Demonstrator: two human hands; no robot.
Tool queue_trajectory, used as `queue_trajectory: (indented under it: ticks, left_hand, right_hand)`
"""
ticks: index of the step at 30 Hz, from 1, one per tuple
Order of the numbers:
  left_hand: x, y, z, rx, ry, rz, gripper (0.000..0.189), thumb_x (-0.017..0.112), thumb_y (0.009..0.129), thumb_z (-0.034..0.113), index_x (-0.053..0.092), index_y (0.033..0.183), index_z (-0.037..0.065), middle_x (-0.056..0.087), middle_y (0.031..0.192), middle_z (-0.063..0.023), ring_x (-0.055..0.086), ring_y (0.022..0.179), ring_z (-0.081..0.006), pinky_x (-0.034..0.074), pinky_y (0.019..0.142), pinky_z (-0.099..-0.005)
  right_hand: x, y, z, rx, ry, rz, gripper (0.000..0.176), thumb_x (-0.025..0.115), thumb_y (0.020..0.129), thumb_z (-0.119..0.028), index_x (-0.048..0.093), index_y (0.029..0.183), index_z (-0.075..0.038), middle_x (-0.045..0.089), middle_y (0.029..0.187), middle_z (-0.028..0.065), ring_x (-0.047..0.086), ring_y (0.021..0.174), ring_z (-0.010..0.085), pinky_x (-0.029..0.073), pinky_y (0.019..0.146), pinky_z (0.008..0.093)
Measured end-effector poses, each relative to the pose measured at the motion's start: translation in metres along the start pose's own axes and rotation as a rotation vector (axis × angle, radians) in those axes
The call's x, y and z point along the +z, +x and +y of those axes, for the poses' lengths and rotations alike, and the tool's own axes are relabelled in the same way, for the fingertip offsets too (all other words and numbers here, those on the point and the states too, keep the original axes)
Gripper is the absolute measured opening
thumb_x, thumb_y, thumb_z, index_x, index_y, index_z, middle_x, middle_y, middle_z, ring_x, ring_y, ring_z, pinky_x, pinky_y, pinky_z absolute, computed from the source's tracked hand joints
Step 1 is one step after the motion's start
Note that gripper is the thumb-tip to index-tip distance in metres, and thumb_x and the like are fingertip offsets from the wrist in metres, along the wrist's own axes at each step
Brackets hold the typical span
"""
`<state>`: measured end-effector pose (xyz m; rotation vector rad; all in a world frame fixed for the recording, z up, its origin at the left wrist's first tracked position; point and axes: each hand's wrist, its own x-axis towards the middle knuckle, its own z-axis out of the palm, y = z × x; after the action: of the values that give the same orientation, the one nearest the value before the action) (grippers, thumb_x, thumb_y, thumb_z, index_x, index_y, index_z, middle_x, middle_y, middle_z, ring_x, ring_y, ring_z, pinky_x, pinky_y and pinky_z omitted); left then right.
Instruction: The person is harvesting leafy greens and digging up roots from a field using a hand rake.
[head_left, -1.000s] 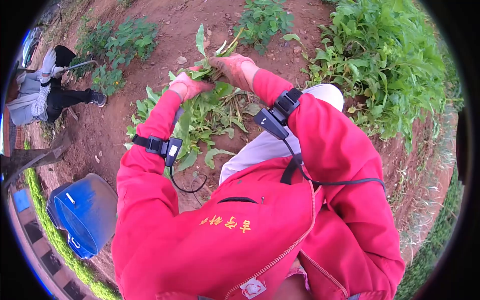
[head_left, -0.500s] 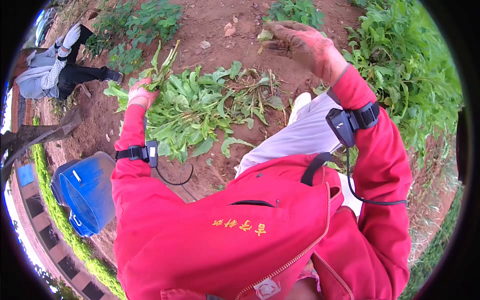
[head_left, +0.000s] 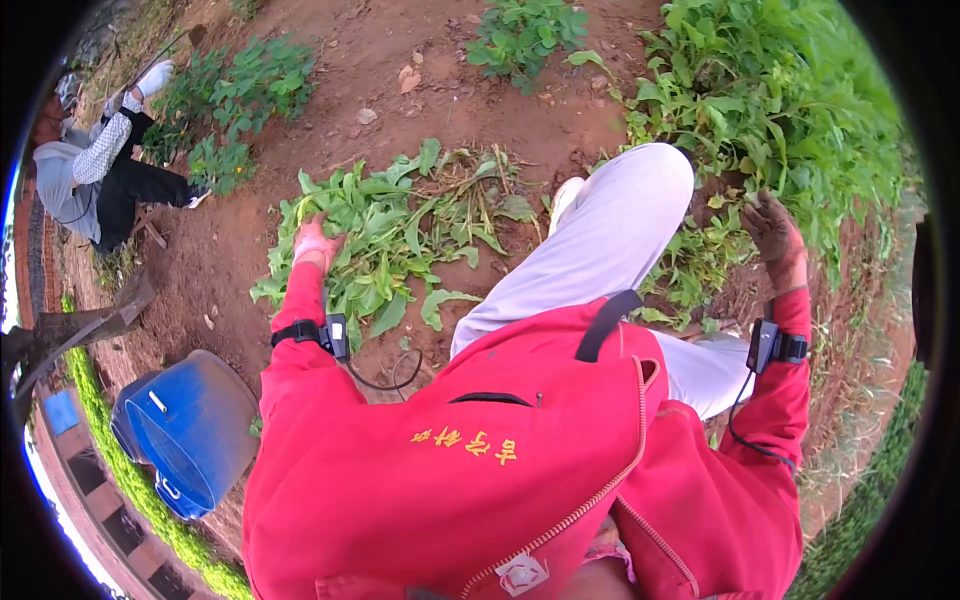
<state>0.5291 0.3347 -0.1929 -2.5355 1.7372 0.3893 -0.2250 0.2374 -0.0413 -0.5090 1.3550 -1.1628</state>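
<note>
Leaf pile (head_left: 385,240) on soil (head_left: 440,75), longer left to right, against left hand (head_left: 317,243); that hand is on its left end, grip unclear. Right hand (head_left: 778,238) is well apart from pile, at lower edge of standing greens (head_left: 800,120), the nearer hand to them; can't tell if gripping. Knee (head_left: 655,180) between hands.

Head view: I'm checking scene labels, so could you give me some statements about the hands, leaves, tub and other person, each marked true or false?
1. The left hand is at the loose pile of green leaves. True.
2. The large blue plastic tub stands beside the right hand. False: it stands on the left hand's side.
3. The other person wears a black glove. False: the visible glove is white.
4. The right hand is beside rooted leafy plants. True.
</note>
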Motion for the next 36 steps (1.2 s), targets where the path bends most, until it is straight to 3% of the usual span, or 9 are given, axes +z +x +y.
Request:
queue_trajectory:
  ticks: [5, 9, 16, 17, 23, 28, 30, 32, 36]
  left_hand:
    - [-0.005, 0.036, 0.092, 0.184, -0.085, 0.026, 0.045, 0.065, 0.073, 0.027, 0.056, 0.115, 0.015, 0.049, 0.124, -0.0148, 0.048, 0.113, -0.0324, 0.040, 0.094, -0.0393]
    - [-0.036, 0.103, 0.189, 0.281, -0.040, -0.057, 0.036, 0.061, 0.077, 0.027, 0.060, 0.109, 0.013, 0.055, 0.116, -0.0159, 0.052, 0.108, -0.0323, 0.041, 0.092, -0.0383]
    - [-0.147, 0.127, 0.472, 0.720, 0.114, -0.119, 0.041, 0.058, 0.080, 0.036, 0.059, 0.110, 0.008, 0.061, 0.105, -0.0149, 0.056, 0.101, -0.0312, 0.044, 0.086, -0.0364]
    - [-0.148, 0.118, 0.513, 0.775, 0.167, -0.131, 0.041, 0.057, 0.081, 0.037, 0.058, 0.110, 0.007, 0.062, 0.104, -0.0153, 0.057, 0.101, -0.0312, 0.044, 0.085, -0.0358]
    - [-0.036, 0.053, 0.671, 1.078, 0.324, -0.319, 0.041, 0.053, 0.082, 0.035, 0.057, 0.109, 0.004, 0.060, 0.104, -0.0195, 0.057, 0.097, -0.0338, 0.044, 0.084, -0.0381]
    - [0.178, -0.026, 0.656, 1.135, 0.586, -0.706, 0.046, 0.051, 0.081, 0.042, 0.056, 0.113, 0.009, 0.058, 0.111, -0.0182, 0.054, 0.105, -0.0337, 0.043, 0.090, -0.0397]
    - [0.244, -0.047, 0.627, 1.151, 0.703, -0.919, 0.043, 0.052, 0.079, 0.041, 0.061, 0.103, 0.007, 0.061, 0.103, -0.0182, 0.057, 0.098, -0.0338, 0.046, 0.084, -0.0408]
    - [0.264, -0.080, 0.604, 1.208, 0.680, -0.989, 0.037, 0.055, 0.077, 0.036, 0.062, 0.097, 0.007, 0.063, 0.094, -0.0180, 0.060, 0.089, -0.0341, 0.048, 0.075, -0.0406]
    - [0.297, -0.132, 0.578, 1.268, 0.806, -1.044, 0.033, 0.054, 0.079, 0.032, 0.061, 0.101, 0.009, 0.061, 0.102, -0.0181, 0.058, 0.095, -0.0337, 0.046, 0.083, -0.0415]
  right_hand:
    - [-0.068, -0.012, 0.056, 0.163, 0.432, 0.269, 0.036, 0.047, 0.091, -0.014, 0.041, 0.125, -0.001, 0.048, 0.117, 0.0165, 0.051, 0.104, 0.0328, 0.043, 0.093, 0.0473]
    - [-0.125, -0.022, 0.080, 0.046, 0.629, 0.211, 0.039, 0.036, 0.092, -0.011, 0.036, 0.130, -0.002, 0.044, 0.122, 0.0181, 0.048, 0.108, 0.0324, 0.041, 0.095, 0.0474]
    - [-0.221, -0.033, 0.086, -0.036, 0.750, 0.339, 0.038, 0.037, 0.092, -0.012, 0.036, 0.129, -0.003, 0.047, 0.118, 0.0168, 0.051, 0.102, 0.0323, 0.043, 0.092, 0.0485]
    - [-0.217, -0.032, 0.071, -0.005, 0.728, 0.516, 0.033, 0.039, 0.092, -0.013, 0.040, 0.123, -0.002, 0.050, 0.115, 0.0160, 0.052, 0.101, 0.0327, 0.044, 0.091, 0.0495]
    - [-0.273, -0.028, 0.053, -0.115, 0.869, 0.575, 0.025, 0.041, 0.092, -0.013, 0.046, 0.114, -0.001, 0.056, 0.108, 0.0158, 0.055, 0.098, 0.0322, 0.043, 0.092, 0.0502]
    - [-0.327, -0.017, 0.084, -0.268, 0.940, 0.473, 0.027, 0.042, 0.091, -0.012, 0.043, 0.115, 0.000, 0.054, 0.110, 0.0189, 0.055, 0.099, 0.0322, 0.043, 0.093, 0.0500]
    - [-0.306, -0.024, 0.069, -0.254, 0.837, 0.625, 0.031, 0.041, 0.092, -0.013, 0.040, 0.119, 0.002, 0.052, 0.113, 0.0203, 0.054, 0.101, 0.0332, 0.043, 0.094, 0.0489]
    - [-0.307, -0.027, 0.074, -0.261, 0.720, 0.580, 0.032, 0.040, 0.093, -0.013, 0.039, 0.120, 0.004, 0.051, 0.114, 0.0202, 0.053, 0.104, 0.0331, 0.044, 0.094, 0.0472]
    - [-0.292, -0.030, 0.061, -0.326, 0.329, 0.686, 0.036, 0.041, 0.093, -0.011, 0.038, 0.125, 0.005, 0.052, 0.116, 0.0183, 0.052, 0.108, 0.0295, 0.041, 0.099, 0.0407]
